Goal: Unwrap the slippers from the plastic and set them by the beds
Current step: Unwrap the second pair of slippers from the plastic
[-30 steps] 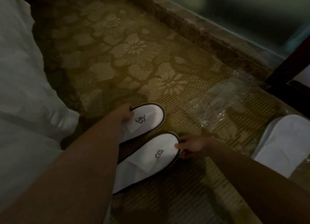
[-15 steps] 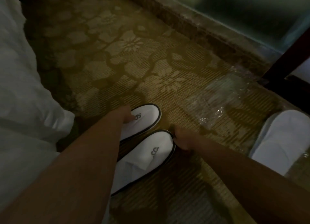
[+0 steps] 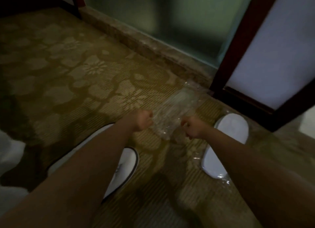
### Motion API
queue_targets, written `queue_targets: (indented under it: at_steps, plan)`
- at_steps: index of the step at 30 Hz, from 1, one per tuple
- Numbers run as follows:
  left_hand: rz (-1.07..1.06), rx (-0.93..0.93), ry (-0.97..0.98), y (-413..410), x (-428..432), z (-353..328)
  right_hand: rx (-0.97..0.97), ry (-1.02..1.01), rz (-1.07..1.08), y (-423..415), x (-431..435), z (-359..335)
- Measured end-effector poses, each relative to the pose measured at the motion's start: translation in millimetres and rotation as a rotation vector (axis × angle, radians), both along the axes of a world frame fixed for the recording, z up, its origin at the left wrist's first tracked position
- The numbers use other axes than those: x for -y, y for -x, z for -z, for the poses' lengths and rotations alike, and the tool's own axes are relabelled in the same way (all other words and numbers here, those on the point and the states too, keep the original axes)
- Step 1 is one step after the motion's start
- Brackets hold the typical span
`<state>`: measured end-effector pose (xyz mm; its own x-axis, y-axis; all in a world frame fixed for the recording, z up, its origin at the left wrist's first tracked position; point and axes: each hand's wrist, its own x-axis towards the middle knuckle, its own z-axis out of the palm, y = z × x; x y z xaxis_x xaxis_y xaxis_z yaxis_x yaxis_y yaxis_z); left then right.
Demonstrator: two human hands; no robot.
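A pair of unwrapped white slippers (image 3: 127,166) with dark trim lies on the patterned carpet, mostly hidden under my left forearm. An empty clear plastic wrapper (image 3: 172,115) lies on the carpet ahead. My left hand (image 3: 143,119) is closed in a fist at the wrapper's left edge. At its right edge my right hand (image 3: 192,128) has curled fingers. Whether either hand grips the plastic is blurred. A second white slipper pair (image 3: 226,142), still in glossy plastic, lies to the right, partly behind my right forearm.
White bed linen (image 3: 10,152) shows at the left edge. A stone sill (image 3: 153,45) runs under a frosted glass panel (image 3: 179,18). A dark wooden frame (image 3: 242,45) stands at the right, close to the wrapper and wrapped slippers.
Both hands have left the unwrapped slippers and moved forward to the empty plastic wrapper. The view has swung right and up, showing more of the wall and wooden frame.
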<state>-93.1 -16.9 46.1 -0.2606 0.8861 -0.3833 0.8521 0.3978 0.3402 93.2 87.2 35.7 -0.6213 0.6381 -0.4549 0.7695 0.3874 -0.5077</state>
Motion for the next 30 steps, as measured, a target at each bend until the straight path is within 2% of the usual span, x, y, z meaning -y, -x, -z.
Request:
queue_targets:
  at_steps: [3,8,10,12,14,18,23,26,30]
  plan:
    - [0.125,-0.001,-0.050,-49,-29,-4,-0.030,0.072,0.146,-42,-19,-2]
    - [0.314,0.017,-0.038,-122,-66,2,0.082,0.147,0.302,-106,-44,2]
    - [0.340,0.014,-0.017,-144,-77,9,0.131,0.073,0.351,-124,-50,10]
    - [0.317,0.053,0.024,-162,-86,18,0.109,-0.085,0.426,-142,-55,21]
    - [0.256,0.187,0.061,-176,-92,31,0.025,-0.124,0.560,-156,-61,28]
    - [0.131,0.465,0.095,-189,-94,67,-0.166,0.143,0.790,-170,-70,44]
    - [0.026,0.545,0.089,-201,-101,83,-0.350,0.689,0.997,-170,-65,58]
    - [-0.024,0.572,0.085,-204,-106,75,-0.427,0.724,1.070,-169,-70,60]
    - [-0.090,0.583,0.154,-203,-105,61,-0.376,0.569,1.094,-169,-77,64]
